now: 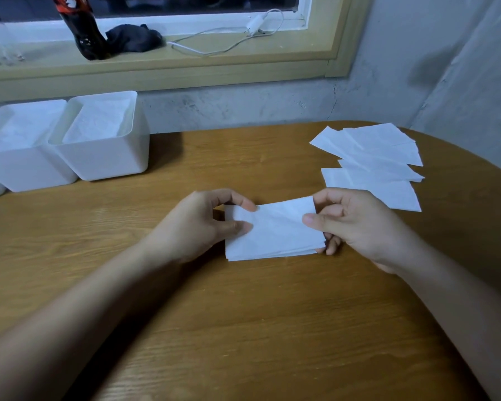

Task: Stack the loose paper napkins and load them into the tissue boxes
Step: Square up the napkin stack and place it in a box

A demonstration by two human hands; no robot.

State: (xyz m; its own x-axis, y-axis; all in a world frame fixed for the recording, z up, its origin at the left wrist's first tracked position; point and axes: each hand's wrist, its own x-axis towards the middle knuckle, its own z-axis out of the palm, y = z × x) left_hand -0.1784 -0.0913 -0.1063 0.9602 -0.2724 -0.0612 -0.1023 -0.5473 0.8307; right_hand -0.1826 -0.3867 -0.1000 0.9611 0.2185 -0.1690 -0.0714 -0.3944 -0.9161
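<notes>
Wood-grain table (243, 328) fills the space below a window sill (185, 65), set against a rough grey wall. Over its middle a person holds a stack of napkins (275, 230) between both hands. The left hand (194, 224) has its fingers curled at the stack's left short edge. Its thumb (237, 227) lies on the top sheet and its forefinger (243, 202) curls over the far edge, gripping there. Its other fingers are hidden under the hand. The right hand (359, 224) pinches the right short edge, thumb pressed on top and fingers curled beneath, their tips (330, 246) showing at the near right corner.

The stack's long axis runs left to right from one set of fingers to the other, with the right end raised a little. A shadow sits under the near edge, and I cannot tell whether it touches the table.

Just beyond the right fingers, loose napkins (373, 157) lie fanned and overlapping on the table. Well off to the left of the left fingers and farther back, tissue boxes (107, 160) stand side by side by the wall. The nearest holds white paper, and the leftmost is cut off by the frame. On the sill are a dark bottle (84, 30) with its top cut off, a dark cloth (133, 39) and a white cable (229, 44).
</notes>
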